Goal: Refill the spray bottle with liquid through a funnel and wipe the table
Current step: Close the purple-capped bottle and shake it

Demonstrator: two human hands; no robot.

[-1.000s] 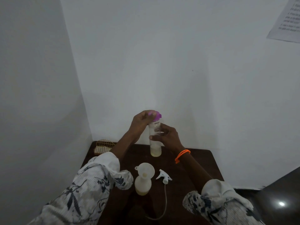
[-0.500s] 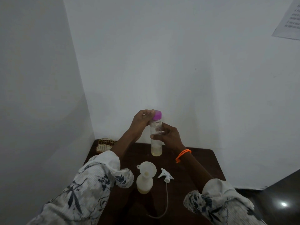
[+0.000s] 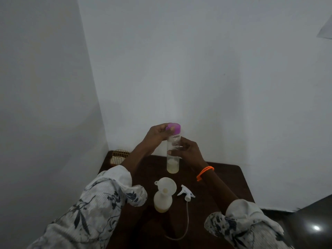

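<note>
A tall clear bottle (image 3: 173, 162) with a little pale yellow liquid stands upright at the back of the dark wooden table (image 3: 224, 180). My left hand (image 3: 158, 134) grips its purple cap (image 3: 173, 128) from the left. My right hand (image 3: 186, 150) holds the bottle's middle from the right. Nearer me stands the white spray bottle (image 3: 162, 202), some yellowish liquid at its bottom, with a white funnel (image 3: 166, 185) set in its neck. The spray head (image 3: 186, 193) lies on the table to its right, its thin tube (image 3: 186, 220) trailing toward me.
A small gold wire basket (image 3: 119, 156) sits in the table's back left corner, close to the two white walls that meet there. A dark glossy floor (image 3: 312, 223) shows past the table's right edge. A sheet of paper (image 3: 326, 31) hangs on the wall at upper right.
My left hand's fingers have shifted round the purple cap, which now shows more fully. The clear bottle and my right hand stay in the same place on the table.
</note>
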